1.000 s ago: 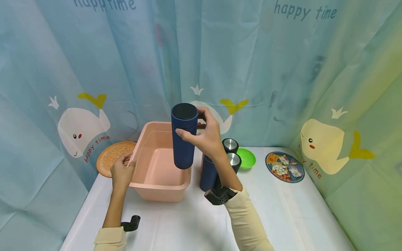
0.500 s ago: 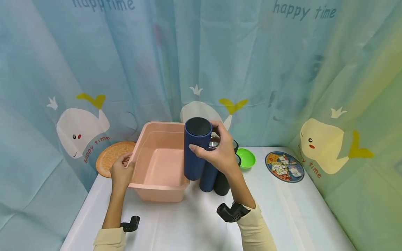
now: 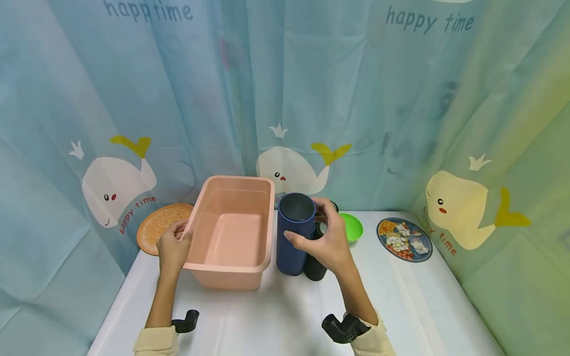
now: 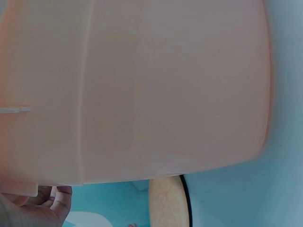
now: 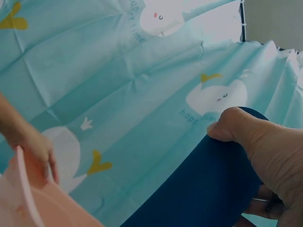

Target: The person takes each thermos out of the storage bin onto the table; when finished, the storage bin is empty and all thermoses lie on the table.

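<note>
My right hand [image 3: 328,244] grips a dark blue thermos bottle [image 3: 290,254] with a black top, thumb on the near side and fingers behind. The bottle is upright, just right of a pink plastic basin [image 3: 227,278]; whether its base touches the table I cannot tell. In the right wrist view the thumb lies along the blue bottle [image 5: 199,184]. My left hand [image 3: 172,249] holds the basin's left rim, with fingers curled over it. The visible basin floor is bare. A black bottle [image 3: 314,269] stands behind the blue one, partly hidden by it and my hand.
A green bowl [image 3: 353,228] sits behind my right hand. Flat on the table lie a round orange mat [image 3: 156,230] at left and a patterned blue mat [image 3: 404,240] at right. A whale-print curtain [image 3: 311,89] closes off the back and sides.
My right hand has carried the blue bottle down and to the right, from over the basin to beside it. Another blue bottle seen earlier is now hidden behind it. My left hand stays put.
</note>
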Tool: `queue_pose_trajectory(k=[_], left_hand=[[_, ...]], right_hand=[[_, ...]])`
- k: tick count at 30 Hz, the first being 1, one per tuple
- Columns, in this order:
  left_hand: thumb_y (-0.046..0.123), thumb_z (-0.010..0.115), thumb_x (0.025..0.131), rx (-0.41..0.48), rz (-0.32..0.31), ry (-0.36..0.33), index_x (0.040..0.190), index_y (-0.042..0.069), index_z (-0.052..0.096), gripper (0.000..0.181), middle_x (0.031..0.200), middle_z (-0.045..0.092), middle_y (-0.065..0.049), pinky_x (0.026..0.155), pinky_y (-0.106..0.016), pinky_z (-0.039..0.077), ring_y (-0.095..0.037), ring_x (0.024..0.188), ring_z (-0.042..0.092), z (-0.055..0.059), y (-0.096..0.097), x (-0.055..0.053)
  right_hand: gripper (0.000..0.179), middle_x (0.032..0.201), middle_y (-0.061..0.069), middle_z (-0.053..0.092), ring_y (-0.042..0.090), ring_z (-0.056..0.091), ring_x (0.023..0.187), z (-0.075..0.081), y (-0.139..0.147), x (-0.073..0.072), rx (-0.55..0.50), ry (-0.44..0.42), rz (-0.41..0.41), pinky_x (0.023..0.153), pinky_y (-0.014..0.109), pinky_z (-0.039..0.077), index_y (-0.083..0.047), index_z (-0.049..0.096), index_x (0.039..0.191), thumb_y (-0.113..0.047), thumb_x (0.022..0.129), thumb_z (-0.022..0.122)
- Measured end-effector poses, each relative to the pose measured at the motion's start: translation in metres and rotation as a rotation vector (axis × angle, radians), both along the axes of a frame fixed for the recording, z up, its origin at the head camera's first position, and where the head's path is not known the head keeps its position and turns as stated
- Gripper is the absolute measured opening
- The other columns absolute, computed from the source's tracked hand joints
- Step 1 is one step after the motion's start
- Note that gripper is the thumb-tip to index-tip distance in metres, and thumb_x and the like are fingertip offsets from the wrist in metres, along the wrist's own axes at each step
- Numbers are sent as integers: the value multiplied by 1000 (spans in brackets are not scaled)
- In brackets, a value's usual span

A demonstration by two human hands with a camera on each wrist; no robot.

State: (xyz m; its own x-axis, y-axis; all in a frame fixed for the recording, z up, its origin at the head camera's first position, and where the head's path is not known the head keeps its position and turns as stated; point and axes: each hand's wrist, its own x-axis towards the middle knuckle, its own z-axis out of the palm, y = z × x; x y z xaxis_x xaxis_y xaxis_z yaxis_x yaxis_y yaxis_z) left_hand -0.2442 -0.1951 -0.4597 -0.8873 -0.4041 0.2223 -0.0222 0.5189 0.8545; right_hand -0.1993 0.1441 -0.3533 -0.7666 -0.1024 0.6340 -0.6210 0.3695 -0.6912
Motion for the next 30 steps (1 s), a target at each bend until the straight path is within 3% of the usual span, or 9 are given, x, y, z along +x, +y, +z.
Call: queue_pose_trajectory(k=[4, 9, 18, 26, 30], left_hand=[[8, 63, 91, -4, -4, 1, 126, 1, 63, 35, 119, 67, -23, 87, -46, 53, -37, 103, 68, -1, 0, 0], [8, 62, 91, 0, -4, 3, 126, 1, 63, 36, 119, 68, -22, 87, -47, 53, -36, 103, 68, -3, 0, -1], [8, 64, 91, -9, 3, 14, 126, 1, 63, 36, 117, 68, -22, 81, -36, 55, -36, 102, 69, -4, 0, -1], [8, 64, 90, -16, 10, 27, 125, 1, 64, 35, 116, 69, -22, 76, -23, 51, -36, 101, 69, -3, 0, 0], [8, 64, 90, -5, 11, 22, 125, 1, 64, 35, 116, 69, -22, 70, -9, 43, -36, 101, 69, -3, 0, 0]], right_hand=[[62, 106, 1, 68, 11, 61, 94, -12, 6, 5, 19, -13, -10, 76, 29, 53, -9, 59, 121, -15, 65, 84], [60, 106, -1, 68, 10, 60, 94, -27, 14, 11, 26, -48, -36, 75, 30, 55, -9, 60, 119, -16, 65, 85], [63, 102, 4, 69, 7, 62, 88, -50, 22, 20, 47, -124, -105, 75, 29, 56, -4, 58, 118, -10, 63, 87], [57, 96, 10, 69, 11, 63, 85, -36, 16, 38, 51, -140, -144, 76, 30, 55, 5, 58, 114, -3, 63, 84], [58, 96, 10, 69, 9, 62, 84, -41, 15, 39, 40, -161, -166, 75, 30, 55, 5, 58, 115, -2, 63, 84]])
